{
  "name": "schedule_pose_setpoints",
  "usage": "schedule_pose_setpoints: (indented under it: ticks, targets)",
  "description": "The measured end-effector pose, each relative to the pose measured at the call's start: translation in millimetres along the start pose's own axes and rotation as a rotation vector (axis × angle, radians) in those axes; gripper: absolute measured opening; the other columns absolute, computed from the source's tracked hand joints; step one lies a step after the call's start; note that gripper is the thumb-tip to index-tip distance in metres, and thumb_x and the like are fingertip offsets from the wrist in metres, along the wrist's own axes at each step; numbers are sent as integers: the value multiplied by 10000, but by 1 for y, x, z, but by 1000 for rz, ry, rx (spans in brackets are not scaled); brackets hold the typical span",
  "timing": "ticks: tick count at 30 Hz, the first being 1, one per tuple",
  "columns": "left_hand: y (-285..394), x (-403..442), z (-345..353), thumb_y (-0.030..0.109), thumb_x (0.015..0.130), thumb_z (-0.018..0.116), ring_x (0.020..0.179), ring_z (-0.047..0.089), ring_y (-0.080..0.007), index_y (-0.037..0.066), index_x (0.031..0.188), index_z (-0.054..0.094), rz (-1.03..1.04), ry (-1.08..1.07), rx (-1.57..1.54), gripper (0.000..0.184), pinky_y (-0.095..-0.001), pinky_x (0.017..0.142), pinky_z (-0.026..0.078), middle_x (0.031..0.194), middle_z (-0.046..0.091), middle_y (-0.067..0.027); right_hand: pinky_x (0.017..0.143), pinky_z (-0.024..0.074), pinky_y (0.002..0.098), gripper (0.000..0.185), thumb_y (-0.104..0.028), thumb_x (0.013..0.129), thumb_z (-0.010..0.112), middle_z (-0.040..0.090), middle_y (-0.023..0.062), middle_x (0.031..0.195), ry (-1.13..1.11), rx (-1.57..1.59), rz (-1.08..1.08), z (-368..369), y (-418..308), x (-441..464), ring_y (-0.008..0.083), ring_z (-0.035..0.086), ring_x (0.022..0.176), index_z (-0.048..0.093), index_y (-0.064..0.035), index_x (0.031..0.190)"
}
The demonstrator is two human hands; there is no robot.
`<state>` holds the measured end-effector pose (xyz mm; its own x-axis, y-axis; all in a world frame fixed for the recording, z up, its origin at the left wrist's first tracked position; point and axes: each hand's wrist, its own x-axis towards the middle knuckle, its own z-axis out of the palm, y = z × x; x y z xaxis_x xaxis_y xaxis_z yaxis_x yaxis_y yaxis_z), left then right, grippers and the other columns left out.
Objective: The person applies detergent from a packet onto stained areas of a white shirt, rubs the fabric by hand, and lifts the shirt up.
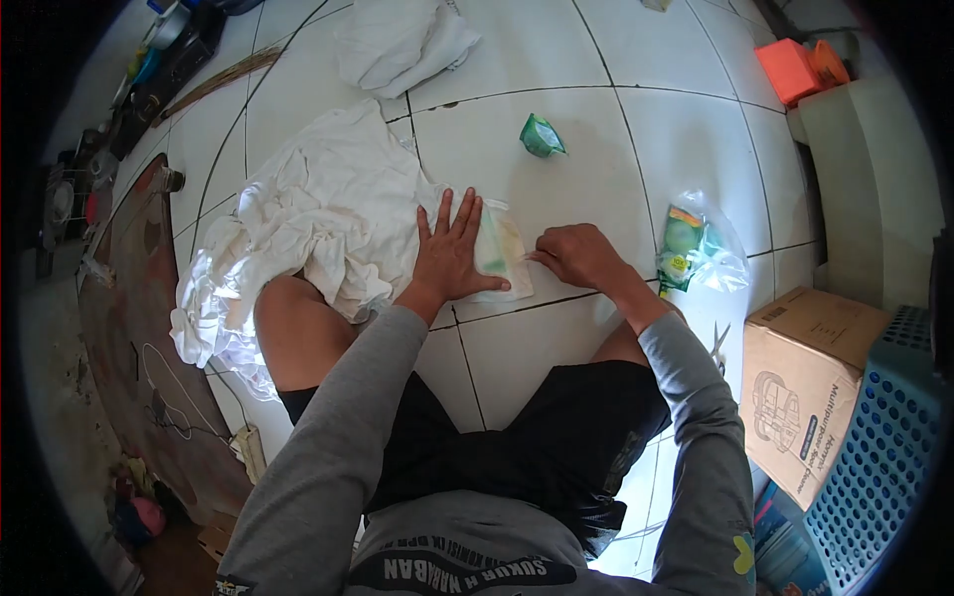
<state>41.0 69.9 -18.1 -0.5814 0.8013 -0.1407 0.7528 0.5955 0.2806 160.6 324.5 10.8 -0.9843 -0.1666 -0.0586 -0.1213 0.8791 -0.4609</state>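
My left hand [457, 246] lies flat, fingers spread, on the right end of a spread white cloth [343, 159]. Beneath and beside its thumb is a pale patch [502, 253] with yellow and green marks. Just right of that patch, my right hand [571, 254] is closed, with thumb and fingers pinched together; what they hold, if anything, is too small to make out. A small green packet [542, 136] stands on the tiles ahead of my hands. To the right of my right hand lies a clear plastic bag [711, 248] with green packets in it.
Another white cloth bundle [402, 45] lies at the top. Scissors [719, 350] are near my right forearm. A cardboard box [805, 387] and a blue perforated basket [879, 447] stand at the right. A worn board [149, 328] and cables are at the left.
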Motion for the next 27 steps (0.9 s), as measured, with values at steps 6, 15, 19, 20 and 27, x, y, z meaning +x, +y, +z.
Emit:
schedule_pose_setpoints:
  ticks: [6,15,19,20,27]
  targets:
    - [2,1,-3,937,572,789,1701,63,-420,5,1741,227,-11,-46,56,1597,-780,1281,64,1840,181,-135,801,580,508,298,-344,1047,695,736,105,899,208,16,185,-4,2,0,365,735,886,749,-90,899]
    - [4,2,-5,950,582,773,1701,63,-422,8,1741,231,-10,-61,86,1589,-794,1269,66,1840,179,-139,795,582,503,276,-318,1058,682,748,101,921,153,0,146,-14,15,-8,360,736,891,755,-87,926]
    - [3,-1,-4,955,592,764,1702,58,-424,7,1743,225,-3,-37,53,1585,-795,1267,71,1842,174,-138,788,584,497,270,-303,1055,684,750,98,919,-62,52,8,-3,5,-14,357,736,885,748,-84,911]
    - [4,-1,-4,959,595,759,1701,55,-426,7,1743,225,-4,-52,77,1584,-795,1267,71,1842,174,-140,787,584,495,273,-306,1051,690,748,99,913,18,11,42,-3,7,-13,358,736,879,743,-82,904]
    - [4,1,-5,964,602,751,1702,42,-424,8,1749,198,-9,-62,68,1592,-785,1275,56,1841,174,-142,771,584,482,274,-306,1038,707,743,89,903,36,51,-21,0,-1,2,358,735,868,730,-73,893]
